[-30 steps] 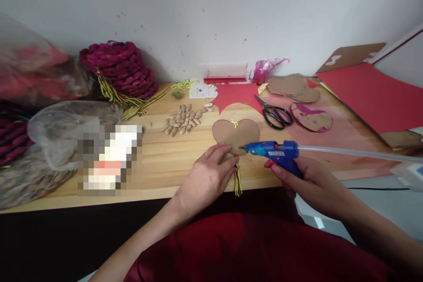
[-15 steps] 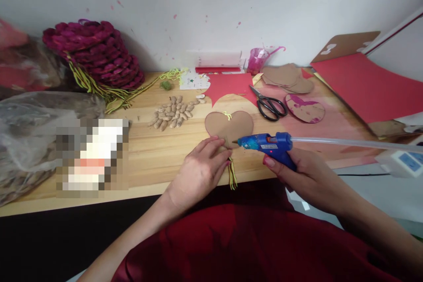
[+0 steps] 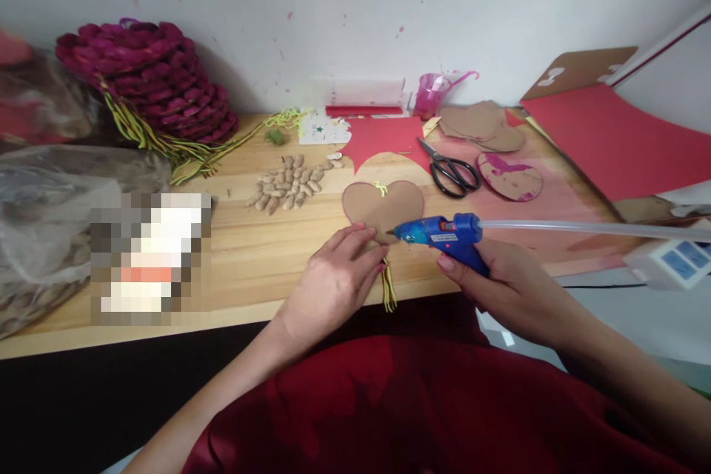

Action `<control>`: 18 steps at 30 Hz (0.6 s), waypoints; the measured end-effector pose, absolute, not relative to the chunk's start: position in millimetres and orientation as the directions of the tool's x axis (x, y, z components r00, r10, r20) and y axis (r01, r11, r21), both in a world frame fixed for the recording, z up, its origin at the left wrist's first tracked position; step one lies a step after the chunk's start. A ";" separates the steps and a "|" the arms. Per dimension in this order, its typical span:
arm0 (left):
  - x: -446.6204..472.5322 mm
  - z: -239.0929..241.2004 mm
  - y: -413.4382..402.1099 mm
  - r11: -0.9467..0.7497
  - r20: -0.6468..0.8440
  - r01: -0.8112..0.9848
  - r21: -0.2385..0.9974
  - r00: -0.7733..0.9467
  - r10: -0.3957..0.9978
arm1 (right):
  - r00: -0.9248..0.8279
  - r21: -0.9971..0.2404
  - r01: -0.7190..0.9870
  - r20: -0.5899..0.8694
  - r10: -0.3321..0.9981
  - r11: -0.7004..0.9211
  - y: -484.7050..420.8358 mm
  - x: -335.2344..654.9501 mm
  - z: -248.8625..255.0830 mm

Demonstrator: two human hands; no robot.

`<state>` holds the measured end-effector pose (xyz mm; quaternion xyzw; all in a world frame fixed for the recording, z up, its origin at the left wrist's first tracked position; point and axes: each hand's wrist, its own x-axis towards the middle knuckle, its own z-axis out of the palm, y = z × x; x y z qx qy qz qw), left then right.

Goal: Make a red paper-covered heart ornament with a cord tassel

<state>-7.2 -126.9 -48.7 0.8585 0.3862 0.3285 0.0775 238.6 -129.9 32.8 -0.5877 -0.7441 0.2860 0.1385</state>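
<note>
Head view: scissors [image 3: 455,172], peanuts [image 3: 289,189] flank cardboard heart [image 3: 383,204]

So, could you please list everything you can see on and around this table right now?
table: one, light wood, across the view
cardboard heart: one, brown, centre, yellow-green cords at its tip
glue gun: one, blue, nozzle at the heart's tip
scissors: one, black handles, right of heart
peanuts: a pile, tan, left of heart
red paper: one cut sheet, behind heart
woven stack: one, magenta, back left
pink cup: one, by the wall
plastic bag: one, clear, left
left hand: pressing the heart's tip
right hand: gripping the glue gun
</note>
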 end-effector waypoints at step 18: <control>-7.6 -47.2 -127.3 -0.696 0.505 0.618 0.367 0.496 0.707 | -0.262 -0.498 0.855 -0.180 0.948 0.142 -131.6 238.9 34.9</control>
